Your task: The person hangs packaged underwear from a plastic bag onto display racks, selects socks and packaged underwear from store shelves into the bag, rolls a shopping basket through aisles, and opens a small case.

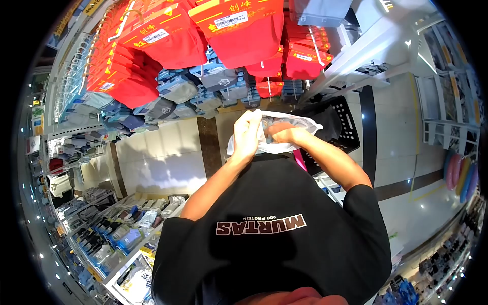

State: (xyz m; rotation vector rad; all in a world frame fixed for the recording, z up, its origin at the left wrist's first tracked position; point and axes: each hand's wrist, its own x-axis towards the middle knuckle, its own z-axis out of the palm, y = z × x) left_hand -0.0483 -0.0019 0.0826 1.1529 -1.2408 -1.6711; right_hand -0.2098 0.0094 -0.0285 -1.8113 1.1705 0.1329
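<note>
A whitish plastic bag is held up in front of my chest, its mouth gaping upward. My left hand is closed on the bag's left rim. Reaching in over the right side, my right hand is inside the bag's mouth. The fingertips of that hand are hidden, and I cannot make out what they touch among the pale, see-through contents. Just beyond the bag, a black shopping basket with a perforated wall holds a dark item. A pink strap hangs below the bag.
Red sock packs hang on hooks ahead, above rows of grey and blue socks. A white metal rack post stands at the upper right. Packaged goods fill a shelf at the lower left. Colourful rings hang far right.
</note>
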